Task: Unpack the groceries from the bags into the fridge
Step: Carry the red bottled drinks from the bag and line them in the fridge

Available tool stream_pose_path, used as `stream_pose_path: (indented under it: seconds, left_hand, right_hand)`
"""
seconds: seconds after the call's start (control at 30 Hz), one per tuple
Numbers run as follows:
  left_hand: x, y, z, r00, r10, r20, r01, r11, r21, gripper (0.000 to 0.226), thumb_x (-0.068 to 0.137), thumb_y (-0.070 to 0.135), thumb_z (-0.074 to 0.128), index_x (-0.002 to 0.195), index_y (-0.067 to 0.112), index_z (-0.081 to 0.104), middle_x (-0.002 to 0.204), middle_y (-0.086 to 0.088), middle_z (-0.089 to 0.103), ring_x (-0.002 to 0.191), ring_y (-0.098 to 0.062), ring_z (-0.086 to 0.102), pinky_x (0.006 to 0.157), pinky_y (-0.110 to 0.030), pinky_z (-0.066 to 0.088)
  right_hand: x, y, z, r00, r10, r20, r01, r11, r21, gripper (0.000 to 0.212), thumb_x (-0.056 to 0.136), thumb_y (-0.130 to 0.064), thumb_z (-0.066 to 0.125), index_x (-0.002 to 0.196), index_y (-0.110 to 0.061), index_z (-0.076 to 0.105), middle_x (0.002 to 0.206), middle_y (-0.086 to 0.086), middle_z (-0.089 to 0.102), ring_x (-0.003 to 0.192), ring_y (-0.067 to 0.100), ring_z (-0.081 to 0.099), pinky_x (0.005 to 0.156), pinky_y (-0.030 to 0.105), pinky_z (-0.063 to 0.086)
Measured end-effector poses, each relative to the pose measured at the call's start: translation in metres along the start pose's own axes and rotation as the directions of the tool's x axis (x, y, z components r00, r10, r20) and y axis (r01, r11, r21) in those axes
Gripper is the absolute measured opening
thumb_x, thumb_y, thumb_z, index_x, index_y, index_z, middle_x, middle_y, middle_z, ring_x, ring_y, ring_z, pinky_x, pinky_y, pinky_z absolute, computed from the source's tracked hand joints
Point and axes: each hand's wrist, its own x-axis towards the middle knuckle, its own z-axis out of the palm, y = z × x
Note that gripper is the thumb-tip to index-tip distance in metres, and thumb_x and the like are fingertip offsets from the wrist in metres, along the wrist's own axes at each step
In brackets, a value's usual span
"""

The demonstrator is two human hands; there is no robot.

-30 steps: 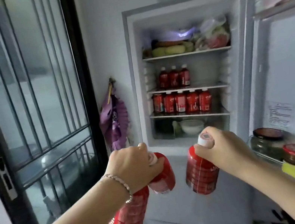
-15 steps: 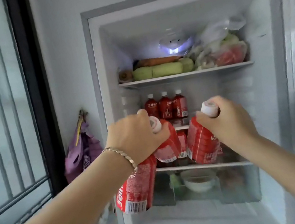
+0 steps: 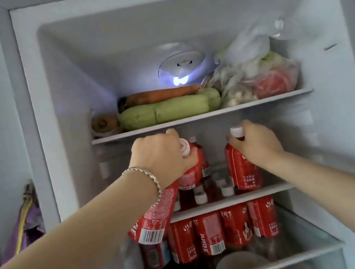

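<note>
The open fridge [image 3: 44, 138] fills the view. My left hand [image 3: 160, 158] grips two red-labelled juice bottles by their necks: one [image 3: 191, 172] tilts over the middle shelf [image 3: 276, 189], the other [image 3: 153, 219] hangs slanted below my wrist. My right hand [image 3: 257, 141] holds a third red juice bottle [image 3: 243, 170] by its white cap, upright at the shelf's front right, its base at shelf level. More juice bottles [image 3: 205, 191] stand further back on that shelf.
A row of red juice bottles [image 3: 224, 230] fills the shelf below. A white bowl [image 3: 240, 265] sits in the bottom compartment. The top shelf [image 3: 201, 115] holds zucchini, a carrot and bagged vegetables. A purple bag [image 3: 29, 229] hangs on the wall at left.
I have moved closer to the fridge. Both hands have risen and reached forward, carrying the bottles from in front of the lower shelves up to the middle shelf.
</note>
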Motion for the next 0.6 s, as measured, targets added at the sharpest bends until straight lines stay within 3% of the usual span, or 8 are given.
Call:
stream_pose_path:
  seconds: [0.07,0.13,0.2,0.27,0.33,0.47,0.53,0.6]
  left_hand:
    - [0.008,0.001,0.011,1.000,0.007,0.016,-0.007,1.000,-0.006,0.041,0.088,0.053,0.041,0.084,0.013,0.036,0.083,-0.001,0.061,0.079,-0.026,0.061,0.063,-0.028,0.035]
    - [0.014,0.003,0.018,1.000,0.022,-0.011,-0.022,1.000,0.006,0.041,0.088,0.053,0.041,0.084,0.013,0.036,0.083,-0.002,0.061,0.081,-0.027,0.061,0.064,-0.028,0.035]
    - [0.019,0.005,0.023,0.998,0.041,-0.045,-0.040,0.999,0.017,0.043,0.088,0.057,0.040,0.083,0.014,0.035,0.083,-0.002,0.061,0.082,-0.027,0.061,0.064,-0.028,0.034]
    - [0.022,0.007,0.025,0.998,0.044,-0.047,-0.044,0.999,0.010,0.045,0.087,0.059,0.039,0.082,0.015,0.035,0.078,0.000,0.056,0.078,-0.025,0.057,0.064,-0.027,0.032]
    - [0.025,0.008,0.028,0.998,0.047,-0.044,-0.047,0.999,0.008,0.045,0.086,0.061,0.038,0.081,0.016,0.035,0.077,0.000,0.053,0.077,-0.022,0.054,0.066,-0.027,0.032]
    - [0.029,0.011,0.033,0.998,0.056,-0.038,-0.054,0.998,0.038,0.045,0.086,0.061,0.038,0.076,0.018,0.032,0.093,-0.001,0.062,0.091,-0.023,0.059,0.068,-0.026,0.030]
    - [0.031,0.012,0.034,0.999,0.050,-0.023,-0.048,0.997,0.054,0.046,0.086,0.062,0.038,0.072,0.019,0.029,0.095,-0.001,0.062,0.092,-0.023,0.059,0.068,-0.027,0.030]
    - [0.033,0.012,0.034,0.999,0.037,-0.011,-0.036,0.998,0.055,0.048,0.086,0.062,0.039,0.066,0.019,0.026,0.094,0.000,0.062,0.088,-0.023,0.058,0.068,-0.026,0.030]
  right_hand:
    - [0.005,0.005,0.015,0.999,0.052,0.006,-0.051,0.998,-0.033,0.049,0.092,-0.048,0.048,0.116,-0.006,0.050,0.116,0.017,0.058,0.103,0.034,0.057,0.074,0.035,0.043]
    - [0.005,0.012,0.027,0.979,0.157,0.131,-0.130,0.973,-0.191,0.074,0.084,-0.064,0.047,0.133,-0.010,0.036,0.129,0.016,0.046,0.113,0.034,0.053,0.083,0.037,0.045]
    - [0.003,0.017,0.038,0.919,0.261,0.296,-0.189,0.950,-0.248,0.095,0.073,-0.073,0.055,0.139,-0.012,0.024,0.129,0.012,0.049,0.109,0.029,0.058,0.078,0.034,0.049]
    - [0.011,0.021,0.049,0.864,0.293,0.409,-0.258,0.956,-0.140,0.101,0.072,-0.066,0.064,0.141,-0.008,0.020,0.127,0.010,0.053,0.094,0.024,0.063,0.067,0.030,0.052]
    - [0.027,0.024,0.066,0.845,0.293,0.448,-0.313,0.949,-0.030,0.096,0.074,-0.057,0.069,0.140,-0.005,0.023,0.124,0.013,0.055,0.084,0.023,0.065,0.062,0.030,0.056]
    - [0.061,0.024,0.106,0.850,0.233,0.473,-0.230,0.971,-0.065,0.068,0.085,-0.040,0.065,0.136,-0.002,0.040,0.132,0.017,0.052,0.112,0.028,0.059,0.093,0.034,0.050]
    - [0.069,0.024,0.120,0.850,0.227,0.475,-0.204,0.974,-0.101,0.050,0.093,-0.028,0.056,0.133,-0.001,0.044,0.134,0.017,0.051,0.120,0.027,0.054,0.100,0.029,0.044]
    - [0.073,0.026,0.129,0.846,0.230,0.481,-0.180,0.972,-0.149,0.039,0.096,-0.019,0.049,0.130,0.000,0.047,0.133,0.017,0.053,0.121,0.026,0.053,0.097,0.025,0.041]
